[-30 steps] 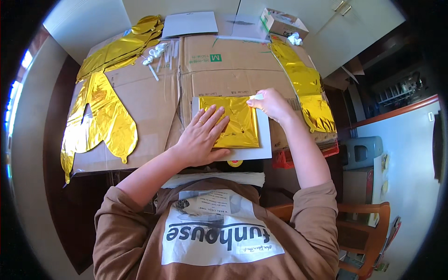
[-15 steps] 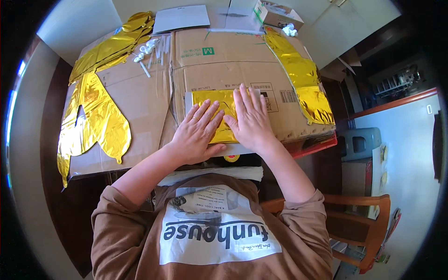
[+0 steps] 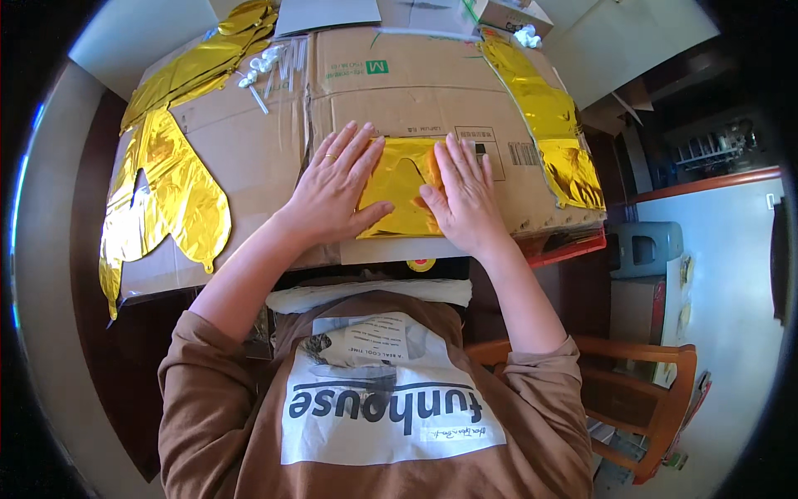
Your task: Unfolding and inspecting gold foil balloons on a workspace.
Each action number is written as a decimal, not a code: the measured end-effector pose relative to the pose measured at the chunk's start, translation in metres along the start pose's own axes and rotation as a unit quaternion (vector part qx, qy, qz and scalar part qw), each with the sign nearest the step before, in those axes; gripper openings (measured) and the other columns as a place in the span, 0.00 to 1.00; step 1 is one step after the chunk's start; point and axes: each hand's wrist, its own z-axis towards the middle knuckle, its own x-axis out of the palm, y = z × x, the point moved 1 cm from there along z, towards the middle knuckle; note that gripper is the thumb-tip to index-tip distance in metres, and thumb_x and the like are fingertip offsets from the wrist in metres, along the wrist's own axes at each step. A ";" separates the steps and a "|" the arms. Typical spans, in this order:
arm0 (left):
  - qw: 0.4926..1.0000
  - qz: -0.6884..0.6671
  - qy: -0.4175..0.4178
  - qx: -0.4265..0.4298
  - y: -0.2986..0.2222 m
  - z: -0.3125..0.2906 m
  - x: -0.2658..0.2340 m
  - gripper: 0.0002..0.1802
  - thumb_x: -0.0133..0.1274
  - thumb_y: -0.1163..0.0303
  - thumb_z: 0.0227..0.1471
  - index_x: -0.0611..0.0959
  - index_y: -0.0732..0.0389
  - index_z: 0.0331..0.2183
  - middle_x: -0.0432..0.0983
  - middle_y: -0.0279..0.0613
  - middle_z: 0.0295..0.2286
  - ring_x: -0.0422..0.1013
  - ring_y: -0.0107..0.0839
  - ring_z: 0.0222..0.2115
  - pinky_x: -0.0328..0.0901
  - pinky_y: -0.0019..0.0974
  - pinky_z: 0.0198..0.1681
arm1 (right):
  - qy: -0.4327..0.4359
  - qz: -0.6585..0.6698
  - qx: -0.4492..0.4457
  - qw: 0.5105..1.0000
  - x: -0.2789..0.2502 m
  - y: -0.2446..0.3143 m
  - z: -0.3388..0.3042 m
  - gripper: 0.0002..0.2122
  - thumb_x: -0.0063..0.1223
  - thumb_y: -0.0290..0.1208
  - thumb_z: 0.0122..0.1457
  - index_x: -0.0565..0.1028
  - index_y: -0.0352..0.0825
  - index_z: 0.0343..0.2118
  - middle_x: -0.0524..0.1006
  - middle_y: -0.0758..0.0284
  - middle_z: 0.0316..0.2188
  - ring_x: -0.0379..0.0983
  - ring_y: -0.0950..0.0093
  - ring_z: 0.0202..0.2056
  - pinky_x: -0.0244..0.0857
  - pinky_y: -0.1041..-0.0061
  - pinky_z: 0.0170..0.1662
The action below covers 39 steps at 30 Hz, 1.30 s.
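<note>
A folded gold foil balloon (image 3: 397, 187) lies flat near the front edge of the cardboard surface, with a curved flap edge across its middle. My left hand (image 3: 336, 185) rests on its left side, fingers stretched out and the thumb lying over the lower part. On its right side my right hand (image 3: 465, 195) presses down with straight fingers, the thumb pointing inward. Both hands lie flat, palms down, and neither grips anything. The outer sides of the balloon are hidden under my hands.
Unfolded gold foil balloons (image 3: 170, 191) lie at the left, with more stacked behind them. Another gold foil strip (image 3: 540, 116) runs down the right. White straws (image 3: 258, 100) and ribbon bundles sit back left. A white board (image 3: 328, 15) and an open box (image 3: 511, 15) stand at the back.
My hands have slid apart toward the balloon's two sides, uncovering more of its middle. The view has shifted slightly, and the light sheet under the balloon shows less.
</note>
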 end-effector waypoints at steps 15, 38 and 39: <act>0.998 0.035 0.045 0.023 0.006 -0.008 0.006 0.55 0.47 0.33 0.54 0.59 0.71 0.64 0.50 0.60 0.66 0.48 0.51 0.68 0.43 0.53 0.69 | 0.053 -0.058 -0.013 0.997 0.006 0.032 -0.024 0.34 0.40 0.51 0.68 0.51 0.34 0.70 0.47 0.53 0.71 0.41 0.56 0.72 0.29 0.46 0.70; 0.993 0.045 0.102 0.031 0.008 -0.009 0.001 0.69 0.50 0.22 0.43 0.54 0.71 0.66 0.45 0.60 0.67 0.42 0.49 0.69 0.38 0.50 0.71 | 0.052 -0.056 0.031 0.997 0.014 0.018 0.012 0.40 0.35 0.60 0.66 0.50 0.30 0.69 0.47 0.49 0.71 0.39 0.54 0.72 0.26 0.43 0.70; 0.993 0.049 0.106 0.031 0.009 -0.009 0.000 0.69 0.50 0.22 0.42 0.53 0.71 0.66 0.45 0.60 0.67 0.42 0.49 0.69 0.37 0.50 0.71 | 0.055 -0.059 0.034 0.996 0.014 0.019 0.012 0.40 0.35 0.60 0.66 0.50 0.30 0.69 0.47 0.49 0.71 0.39 0.54 0.72 0.26 0.42 0.70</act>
